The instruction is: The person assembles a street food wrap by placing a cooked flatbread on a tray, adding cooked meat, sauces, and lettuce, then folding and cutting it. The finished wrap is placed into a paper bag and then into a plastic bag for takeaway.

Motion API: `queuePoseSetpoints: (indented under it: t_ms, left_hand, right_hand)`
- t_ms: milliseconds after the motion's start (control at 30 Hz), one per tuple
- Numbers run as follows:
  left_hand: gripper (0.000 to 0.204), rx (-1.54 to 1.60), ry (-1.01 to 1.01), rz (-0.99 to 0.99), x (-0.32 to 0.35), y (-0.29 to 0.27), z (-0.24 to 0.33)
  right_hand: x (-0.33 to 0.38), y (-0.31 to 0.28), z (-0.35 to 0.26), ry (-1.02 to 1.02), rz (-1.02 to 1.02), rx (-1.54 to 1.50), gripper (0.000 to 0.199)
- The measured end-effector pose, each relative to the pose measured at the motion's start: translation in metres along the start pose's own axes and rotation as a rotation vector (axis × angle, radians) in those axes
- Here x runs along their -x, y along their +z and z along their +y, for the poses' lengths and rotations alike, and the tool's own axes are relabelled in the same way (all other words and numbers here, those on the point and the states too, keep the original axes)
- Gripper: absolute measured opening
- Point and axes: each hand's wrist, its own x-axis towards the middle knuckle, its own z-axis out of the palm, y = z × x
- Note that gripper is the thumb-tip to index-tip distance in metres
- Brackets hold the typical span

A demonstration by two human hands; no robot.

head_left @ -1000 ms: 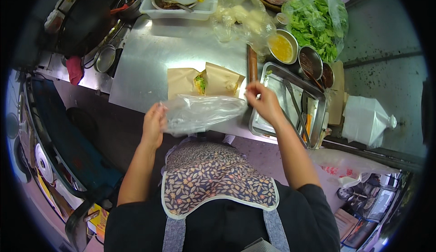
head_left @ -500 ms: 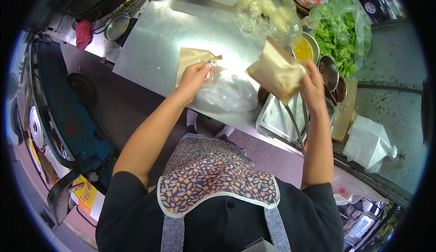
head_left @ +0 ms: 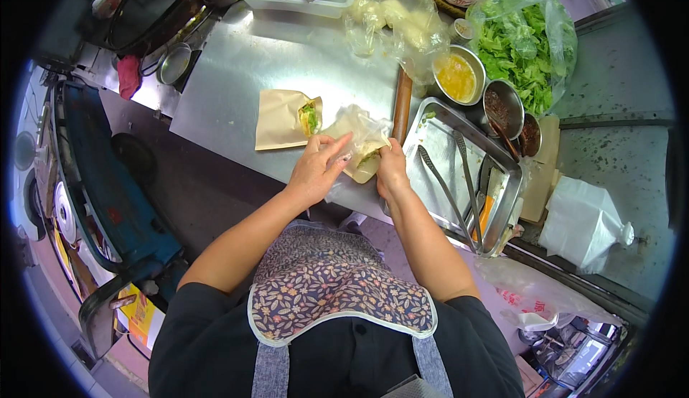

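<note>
My left hand (head_left: 317,168) is at the near edge of the metal table, its fingers pinching the side of a thin clear plastic bag (head_left: 357,122). Close by, my right hand (head_left: 392,169) grips a brown paper bag (head_left: 363,171) with food in it. This paper bag is tilted and lies at least partly within the plastic; how far in, I cannot tell. Left of my hands a second paper bag (head_left: 278,121) lies flat on the table, a filled bread with green leaves (head_left: 308,119) poking from its open end.
On the right, a steel tray (head_left: 428,155) holds tongs (head_left: 446,186). Beyond it stand a bowl of yellow liquid (head_left: 456,78), a pot of dark sauce (head_left: 504,105) and bagged lettuce (head_left: 527,39). A wooden rolling pin (head_left: 402,104) lies beside the tray. A white tub (head_left: 330,5) is at the back.
My right hand has brought the paper bag down and left from above the tray to the plastic bag. My left hand has moved nearer me, and the plastic bag is now raised around the paper bag.
</note>
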Motion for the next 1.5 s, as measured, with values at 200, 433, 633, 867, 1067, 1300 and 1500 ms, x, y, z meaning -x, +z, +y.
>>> queuePoseSetpoints:
  t_ms: [200,433,633,867,1067,1300,1500]
  left_hand:
    - [0.087,-0.245,-0.045,0.387,0.030,0.003,-0.005]
    - [0.046,0.222,-0.220,0.229,0.061,0.063,-0.045]
    - [0.042,0.568,-0.359,0.317,0.056,0.038,-0.072]
    - [0.035,1.223,-0.666,0.555,-0.005,-0.013,-0.088]
    - [0.026,1.007,-0.429,0.297,-0.005,-0.045,-0.030]
    - [0.082,-0.112,-0.265,0.191,0.056,-0.008,0.015]
    - [0.054,-0.012,-0.470,0.127,0.053,0.032,-0.022]
  right_hand:
    - [0.002,0.004,0.010,-0.102,0.071,0.069,0.029]
    - [0.052,0.005,-0.087,-1.029,0.094,0.899,0.033]
    - [-0.020,0.090,-0.093,-1.042,-0.327,1.255,0.020]
    - [-0.067,0.130,-0.069,-0.617,-0.596,1.211,0.017]
    - [-0.020,0.096,-0.125,-0.460,-0.640,0.565,0.010]
    - [0.082,-0.026,-0.177,-0.462,-0.402,0.231,0.006]
    - [0.103,-0.100,-0.147,-0.014,-0.477,0.314,0.008]
